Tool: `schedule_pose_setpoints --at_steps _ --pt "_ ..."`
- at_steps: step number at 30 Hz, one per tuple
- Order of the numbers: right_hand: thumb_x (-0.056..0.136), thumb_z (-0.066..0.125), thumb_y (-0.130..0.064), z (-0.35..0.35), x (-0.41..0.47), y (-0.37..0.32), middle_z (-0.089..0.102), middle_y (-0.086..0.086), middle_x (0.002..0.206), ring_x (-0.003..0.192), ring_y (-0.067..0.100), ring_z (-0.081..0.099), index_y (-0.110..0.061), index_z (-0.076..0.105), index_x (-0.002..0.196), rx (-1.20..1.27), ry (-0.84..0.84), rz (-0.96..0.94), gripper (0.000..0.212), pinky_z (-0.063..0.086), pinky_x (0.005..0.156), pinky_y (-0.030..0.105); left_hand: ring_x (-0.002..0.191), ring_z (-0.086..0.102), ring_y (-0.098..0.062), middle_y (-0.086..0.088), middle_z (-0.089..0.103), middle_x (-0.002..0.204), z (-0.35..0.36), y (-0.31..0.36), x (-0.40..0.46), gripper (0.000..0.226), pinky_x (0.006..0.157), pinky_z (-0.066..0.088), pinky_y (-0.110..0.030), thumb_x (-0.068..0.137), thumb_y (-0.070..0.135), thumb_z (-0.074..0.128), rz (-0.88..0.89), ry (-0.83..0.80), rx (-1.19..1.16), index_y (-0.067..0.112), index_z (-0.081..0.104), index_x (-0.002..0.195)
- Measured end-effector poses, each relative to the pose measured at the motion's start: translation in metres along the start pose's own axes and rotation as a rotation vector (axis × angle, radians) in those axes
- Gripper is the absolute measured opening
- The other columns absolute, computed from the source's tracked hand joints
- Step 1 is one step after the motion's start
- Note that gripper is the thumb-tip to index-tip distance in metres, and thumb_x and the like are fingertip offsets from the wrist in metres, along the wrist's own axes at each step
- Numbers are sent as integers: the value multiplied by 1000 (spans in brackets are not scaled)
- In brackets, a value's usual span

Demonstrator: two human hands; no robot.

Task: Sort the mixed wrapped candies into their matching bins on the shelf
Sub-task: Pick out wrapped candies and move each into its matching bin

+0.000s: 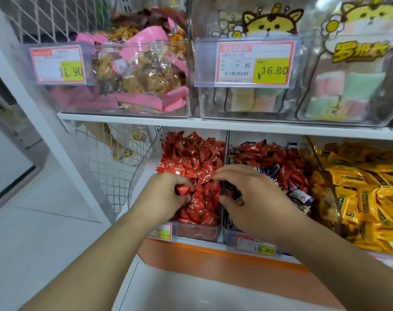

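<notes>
On the lower shelf, a clear bin of red wrapped candies [192, 158] stands left of a bin holding red and dark blue wrapped candies mixed together [271, 162]. My left hand [164, 196] hovers over the red bin and pinches a red candy [183, 190] between thumb and fingers. My right hand [251, 198] reaches across the divider [223, 194] between the two bins, its fingers curled around a dark-wrapped candy [240, 200] that is partly hidden under the palm.
A bin of yellow wrapped bars [366, 189] sits to the right. Above are clear bins with pink snack packs [141, 70] and pastel sweets [339, 90]. Price tags [255, 245] hang on the bin fronts. Wire mesh [114, 167] closes the shelf's left side.
</notes>
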State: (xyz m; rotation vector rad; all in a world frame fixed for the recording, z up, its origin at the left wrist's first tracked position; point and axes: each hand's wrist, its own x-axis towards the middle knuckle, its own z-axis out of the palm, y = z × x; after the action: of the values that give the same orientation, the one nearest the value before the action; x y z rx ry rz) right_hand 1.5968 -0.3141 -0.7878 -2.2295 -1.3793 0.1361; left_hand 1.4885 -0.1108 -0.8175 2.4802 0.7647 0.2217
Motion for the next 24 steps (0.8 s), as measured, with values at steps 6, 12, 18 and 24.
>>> schedule_pose_setpoints --at_steps 6,12,18,24 --pt "101 62 -29 -1 0 0 44 -21 151 143 -2 32 -34 54 144 7 -1 -3 43 16 112 9 67 62 8 17 69 85 -19 -3 -2 19 55 42 -5 88 18 81 -55 188 -155 35 77 95" --pt "102 61 -29 -2 -1 1 42 -20 153 146 0 31 -32 54 143 -2 -8 -4 42 19 117 15 127 49 -8 17 50 132 -23 -9 0 42 107 29 -15 89 27 79 62 156 32 36 66 128" --pt "102 61 -30 -2 0 0 43 -21 151 144 -2 30 -31 56 142 -19 -1 -4 41 16 111 9 119 53 0 22 58 129 -5 0 -2 42 108 41 -20 88 30 81 182 -110 101 40 68 127" --pt "101 61 -29 -1 0 0 44 -22 150 143 -4 30 -31 58 140 -19 1 -8 39 12 106 4 125 55 -9 17 57 139 6 6 2 57 108 46 -31 84 36 84 128 -236 141 46 61 135"
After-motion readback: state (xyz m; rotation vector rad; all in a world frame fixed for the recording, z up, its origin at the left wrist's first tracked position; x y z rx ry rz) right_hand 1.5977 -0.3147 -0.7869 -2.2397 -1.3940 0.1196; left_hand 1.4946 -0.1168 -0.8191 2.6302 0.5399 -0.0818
